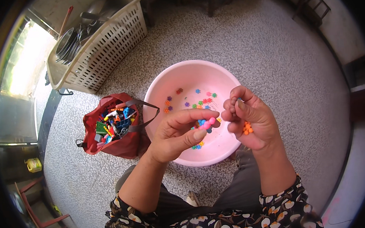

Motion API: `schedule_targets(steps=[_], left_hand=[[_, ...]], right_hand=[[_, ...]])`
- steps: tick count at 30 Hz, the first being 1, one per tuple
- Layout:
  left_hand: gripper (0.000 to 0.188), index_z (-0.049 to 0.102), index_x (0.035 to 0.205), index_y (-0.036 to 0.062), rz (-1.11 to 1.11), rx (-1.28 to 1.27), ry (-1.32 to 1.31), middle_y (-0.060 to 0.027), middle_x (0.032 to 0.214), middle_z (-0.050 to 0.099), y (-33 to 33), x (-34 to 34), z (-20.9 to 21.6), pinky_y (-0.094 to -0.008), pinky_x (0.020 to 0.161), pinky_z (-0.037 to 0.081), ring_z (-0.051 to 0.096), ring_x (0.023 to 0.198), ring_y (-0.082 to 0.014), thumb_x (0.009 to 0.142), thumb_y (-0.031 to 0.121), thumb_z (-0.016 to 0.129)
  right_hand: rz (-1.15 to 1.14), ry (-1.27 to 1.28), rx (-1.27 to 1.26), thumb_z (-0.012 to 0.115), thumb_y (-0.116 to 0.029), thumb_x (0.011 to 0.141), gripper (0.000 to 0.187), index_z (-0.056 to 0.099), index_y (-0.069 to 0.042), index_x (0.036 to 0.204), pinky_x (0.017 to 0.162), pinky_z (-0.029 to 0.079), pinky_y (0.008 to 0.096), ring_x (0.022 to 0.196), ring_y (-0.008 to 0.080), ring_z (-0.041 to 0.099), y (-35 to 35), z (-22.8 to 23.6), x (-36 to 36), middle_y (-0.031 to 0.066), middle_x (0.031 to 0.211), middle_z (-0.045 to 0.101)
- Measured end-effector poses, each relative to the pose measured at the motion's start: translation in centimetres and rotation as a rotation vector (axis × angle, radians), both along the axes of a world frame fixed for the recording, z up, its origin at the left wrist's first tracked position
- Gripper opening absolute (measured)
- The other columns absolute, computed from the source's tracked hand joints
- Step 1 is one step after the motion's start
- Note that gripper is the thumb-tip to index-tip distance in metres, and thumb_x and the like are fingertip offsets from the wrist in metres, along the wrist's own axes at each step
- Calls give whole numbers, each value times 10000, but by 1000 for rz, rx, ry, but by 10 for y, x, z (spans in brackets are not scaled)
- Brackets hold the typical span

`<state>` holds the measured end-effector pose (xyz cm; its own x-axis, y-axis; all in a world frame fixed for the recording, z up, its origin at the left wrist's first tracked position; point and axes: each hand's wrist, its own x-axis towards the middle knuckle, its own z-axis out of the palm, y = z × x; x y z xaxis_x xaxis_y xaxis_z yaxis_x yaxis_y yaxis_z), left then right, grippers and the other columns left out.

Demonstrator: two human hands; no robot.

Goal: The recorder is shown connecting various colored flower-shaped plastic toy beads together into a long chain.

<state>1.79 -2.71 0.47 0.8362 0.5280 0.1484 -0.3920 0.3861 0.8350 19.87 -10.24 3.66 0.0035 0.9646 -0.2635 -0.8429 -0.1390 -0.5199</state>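
Above the pink basin [195,161] both my hands are raised side by side. Between the thumb and fingers of my left hand [173,133] is a bright pink knobbed plastic piece [208,123], with blue pieces [201,122] right behind it. The fingers of my right hand [255,116] are curled in with thumb and forefinger together. An orange flower-shaped piece [247,128] shows against its palm, and a speck of blue shows at the fingertips. Small flower-shaped plastic pieces [207,100] in several colours lie scattered on the basin's bottom.
Left of the basin stands a red bag [128,147] full of mixed toy bricks [116,123], its grey strap reaching the basin rim. A cream slotted crate [105,56] with pans sits farther back. At the left are a yellow jug [33,164] and a reddish chair [32,204].
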Motion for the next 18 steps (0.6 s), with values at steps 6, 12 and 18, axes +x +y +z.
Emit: schedule_targets(steps=[6, 12, 18], left_hand=[[397, 546, 1090, -27, 61, -42, 12, -77, 1005, 585, -2, 1, 0, -274, 840, 407, 522, 940, -129, 719, 28, 680], [389, 559, 1069, -27, 103, -33, 8, -73, 992, 594, -1, 3, -1, -256, 807, 445, 540, 911, -123, 700, -12, 684], [394, 566, 1055, -22, 120, -52, 31, -112, 1016, 601, -2, 1, -3, -299, 856, 442, 562, 949, -165, 685, 11, 695]], right_hand=[[-64, -329, 86, 578, -34, 807, 226, 498, -8, 1017, 606, 552, 266, 720, 188, 633, -2, 5, -13, 110, 849, 582], [-103, -460, 84, 559, 9, 807, 231, 504, 49, 1027, 594, 541, 252, 704, 201, 630, -5, 16, -16, 123, 886, 567], [-134, -742, 221, 576, 34, 786, 186, 553, 59, 969, 557, 504, 214, 679, 146, 613, -10, 15, -23, 119, 838, 594]])
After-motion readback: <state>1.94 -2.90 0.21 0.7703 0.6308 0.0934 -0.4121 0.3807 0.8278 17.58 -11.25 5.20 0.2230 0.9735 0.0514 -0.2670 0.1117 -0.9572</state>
